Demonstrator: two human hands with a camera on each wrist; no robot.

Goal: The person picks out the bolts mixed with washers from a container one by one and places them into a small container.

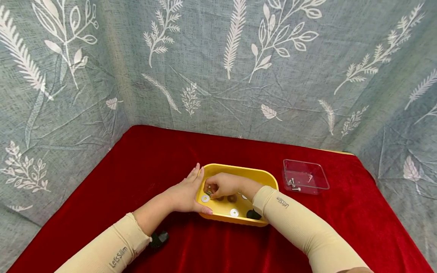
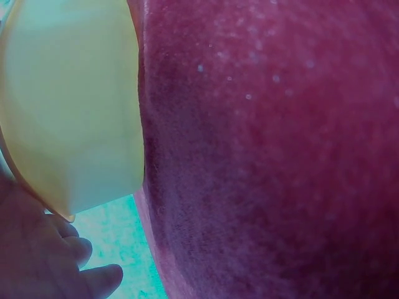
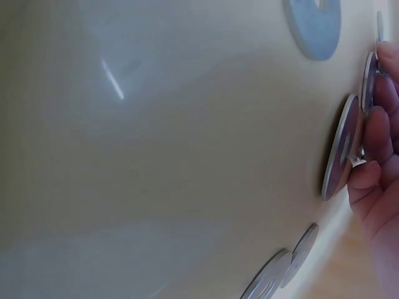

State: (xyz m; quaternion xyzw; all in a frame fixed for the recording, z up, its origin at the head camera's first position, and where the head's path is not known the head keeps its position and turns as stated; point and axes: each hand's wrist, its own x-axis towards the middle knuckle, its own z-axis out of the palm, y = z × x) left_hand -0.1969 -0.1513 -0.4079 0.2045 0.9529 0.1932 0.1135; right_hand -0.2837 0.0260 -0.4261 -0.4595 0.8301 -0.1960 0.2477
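Observation:
My left hand [image 1: 186,193] spans the left end of a yellow tub [image 1: 239,169], its fingers straight along the side and the thumb on the front rim. In the left wrist view, fingertips [image 2: 103,280] extend past the tub's edge. Inside the tub, my right hand [image 1: 223,185] pinches a small metal screw [image 1: 208,193] between thumb and fingers, close over the floor. Flat washers lie around it: one pale washer [image 1: 205,198] at the left, another pale washer [image 1: 234,212] near the front and a brownish washer [image 1: 232,198]. A large washer [image 3: 341,149] appears beside the right fingers.
To the right of the tub stands a clear plastic box [image 1: 307,187] with several small screws [image 1: 293,185] in it. Red cloth [image 1: 164,151] covers the table. A grey-blue curtain with white leaves [image 1: 205,76] hangs behind and along both sides.

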